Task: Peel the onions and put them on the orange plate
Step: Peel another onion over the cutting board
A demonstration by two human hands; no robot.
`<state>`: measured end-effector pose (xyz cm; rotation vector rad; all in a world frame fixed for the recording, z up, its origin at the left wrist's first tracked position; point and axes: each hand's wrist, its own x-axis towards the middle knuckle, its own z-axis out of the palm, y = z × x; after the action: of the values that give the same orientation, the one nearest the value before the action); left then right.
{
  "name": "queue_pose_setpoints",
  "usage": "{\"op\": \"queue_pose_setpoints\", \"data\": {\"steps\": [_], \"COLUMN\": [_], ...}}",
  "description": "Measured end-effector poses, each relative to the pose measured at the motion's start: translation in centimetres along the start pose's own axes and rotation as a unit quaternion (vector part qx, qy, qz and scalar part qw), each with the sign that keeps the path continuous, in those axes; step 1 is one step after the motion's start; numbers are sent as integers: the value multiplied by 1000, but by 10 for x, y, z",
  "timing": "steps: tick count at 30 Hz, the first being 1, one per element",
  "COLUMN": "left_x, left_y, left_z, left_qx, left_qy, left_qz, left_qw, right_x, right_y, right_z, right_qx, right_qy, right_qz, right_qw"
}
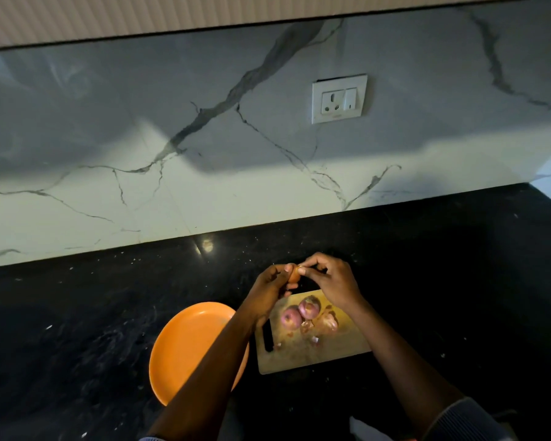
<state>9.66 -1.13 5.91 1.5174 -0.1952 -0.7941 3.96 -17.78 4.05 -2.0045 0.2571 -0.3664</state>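
**Both hands work one onion above the board**

Forearms reach up from the bottom edge of the view, the right one in a dark ribbed sleeve pushed back near the elbow. Under the left forearm lies the orange plate, flat on the black counter, with nothing visible on the part of it that shows. Just to the right of the plate sits a wooden cutting board, and a dark knife lies along the board's left edge

On the board rest two purple peeled onions, touching each other near its far end. Beside them, to the right, lie loose onion skins, with smaller scraps scattered toward the near side

Beyond the far edge of the board, the left hand curls its fingers round a third onion that shows an orange-brown skin, holding it in the air. The right hand meets it from the other side, thumb and fingertips pinching at the top of that same onion; whether they hold a strip of skin is too small to tell

Behind the counter rises a white marble backsplash with grey veins, carrying a white socket and switch plate. A ribbed cabinet underside crosses the top of the view
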Motion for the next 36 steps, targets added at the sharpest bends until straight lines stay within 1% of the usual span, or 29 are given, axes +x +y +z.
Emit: {"op": "queue_pose_setpoints", "data": {"steps": [3, 6, 8, 10, 12, 16, 19, 21, 23, 26, 29, 33, 36], "left_x": [1, 3, 4, 5, 7, 9, 11, 12, 13, 14, 14, 13, 13], "left_y": [0, 1, 2, 3, 2, -6, -13, -15, -15, -10, -6, -2, 0], "left_z": [-2, -6, -9, -10, -10, -15, -18, -17, -15, -12, -12, -11, -10], "left_qx": [1, 8, -20, -50, -50, -22, -21, -22, -31, -62, -93, -93, -58], "left_qy": [-5, -7, -12, -10, 6, 40, 59, 66, 63, 38, 21, 23, 35], "left_qz": [14, 20, 25, 18, 14, 12, 8, 11, 10, 3, 14, 22, 11], "left_qw": [1000, 1000, 999, 999, 999, 999, 998, 998, 998, 997, 995, 995, 998], "right_x": [3, 5, 6, 7, 7, 3, -3, -3, 1, 8, 12, 10, 9], "right_y": [0, -3, -4, -1, 1, 12, 20, 17, 8, -2, -4, -3, -3], "right_z": [4, 7, 7, 6, 3, -2, 0, 2, 4, 7, 7, 6, 6], "right_qx": [37, 116, 138, 133, 116, -16, -74, -57, -24, 3, 40, 22, 19], "right_qy": [-5, -6, 4, 5, 6, -31, -35, -24, -29, -52, -50, -72, -59], "right_qz": [19, 63, 87, 95, 96, 88, 98, 88, 64, 37, 26, 15, 7], "right_qw": [999, 991, 987, 987, 989, 996, 992, 994, 997, 998, 998, 997, 998]}}
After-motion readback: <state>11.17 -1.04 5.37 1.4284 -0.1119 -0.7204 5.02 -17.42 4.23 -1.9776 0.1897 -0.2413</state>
